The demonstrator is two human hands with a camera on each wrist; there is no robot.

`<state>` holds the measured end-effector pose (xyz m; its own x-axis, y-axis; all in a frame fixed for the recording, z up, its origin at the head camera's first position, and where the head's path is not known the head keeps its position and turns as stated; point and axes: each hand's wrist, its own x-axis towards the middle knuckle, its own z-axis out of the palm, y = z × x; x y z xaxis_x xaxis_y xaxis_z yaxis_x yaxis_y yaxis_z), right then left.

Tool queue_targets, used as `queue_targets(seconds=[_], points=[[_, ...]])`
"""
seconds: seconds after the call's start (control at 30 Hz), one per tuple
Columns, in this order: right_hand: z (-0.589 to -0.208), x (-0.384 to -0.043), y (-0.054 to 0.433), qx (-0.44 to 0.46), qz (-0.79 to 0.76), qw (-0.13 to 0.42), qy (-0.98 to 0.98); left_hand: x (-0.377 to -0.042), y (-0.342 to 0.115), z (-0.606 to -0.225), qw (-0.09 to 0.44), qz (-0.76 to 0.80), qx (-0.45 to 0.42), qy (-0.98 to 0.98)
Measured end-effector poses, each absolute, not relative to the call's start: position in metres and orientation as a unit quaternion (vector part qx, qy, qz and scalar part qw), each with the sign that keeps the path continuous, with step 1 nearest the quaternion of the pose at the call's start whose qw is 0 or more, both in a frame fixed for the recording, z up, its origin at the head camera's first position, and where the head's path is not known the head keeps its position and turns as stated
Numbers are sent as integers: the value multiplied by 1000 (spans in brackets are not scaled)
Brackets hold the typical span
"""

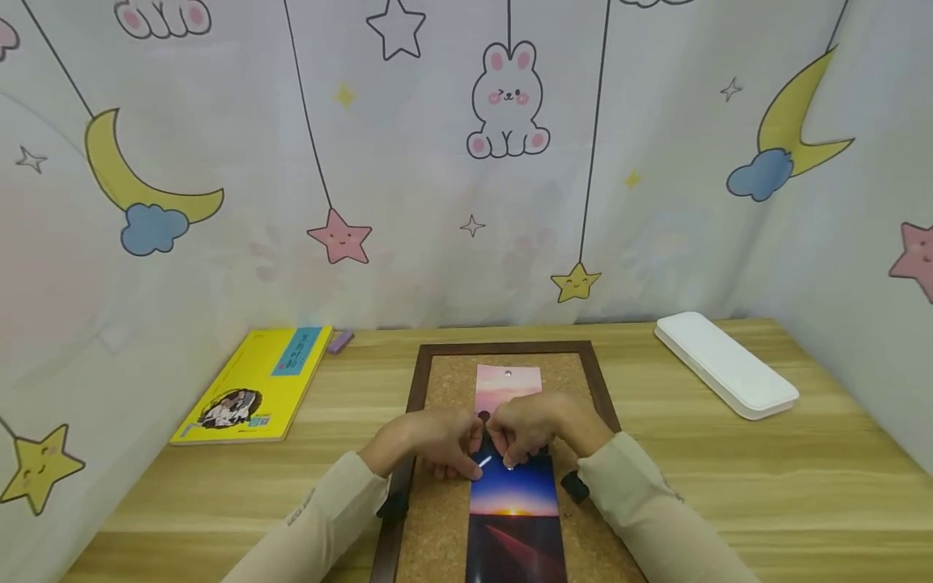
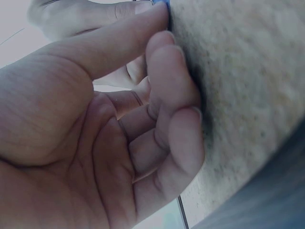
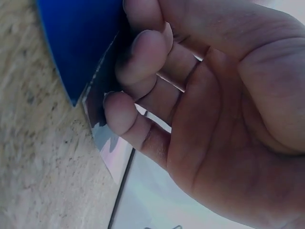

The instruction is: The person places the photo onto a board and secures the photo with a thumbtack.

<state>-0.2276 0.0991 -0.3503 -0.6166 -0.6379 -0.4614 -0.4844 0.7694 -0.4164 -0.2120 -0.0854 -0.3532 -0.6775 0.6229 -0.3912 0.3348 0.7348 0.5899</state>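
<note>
A sunset photo card (image 1: 514,522), deep blue at its upper end, lies on a framed corkboard (image 1: 437,534). Its top overlaps a pink sky card (image 1: 503,393), which a silver thumbtack (image 1: 509,373) fastens near its upper edge. My left hand (image 1: 446,441) rests on the cork with loosely bent fingers, the thumb pressing the sunset card's upper left edge. At that card's top my right hand (image 1: 528,425) pinches another silver thumbtack (image 1: 509,467), mostly covered by the fingertips. In the right wrist view the blue corner (image 3: 78,62) stands slightly off the cork; the thumb tip is out of frame.
A yellow book (image 1: 255,389) lies at the left, with a small purple eraser-like block (image 1: 340,342) beside it. On the right is a white case (image 1: 725,364). A patterned curtain (image 1: 437,162) hangs behind the wooden table (image 1: 729,486).
</note>
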Motion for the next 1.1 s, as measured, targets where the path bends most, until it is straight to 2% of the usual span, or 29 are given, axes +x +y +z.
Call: queue_targets(seconds=[0.4, 1.1], points=[[-353, -226, 101, -326, -124, 295, 889, -212, -89, -355, 292, 244, 273, 884], [-349, -236, 114, -333, -192, 295, 875, -220, -97, -346, 191, 203, 314, 908]])
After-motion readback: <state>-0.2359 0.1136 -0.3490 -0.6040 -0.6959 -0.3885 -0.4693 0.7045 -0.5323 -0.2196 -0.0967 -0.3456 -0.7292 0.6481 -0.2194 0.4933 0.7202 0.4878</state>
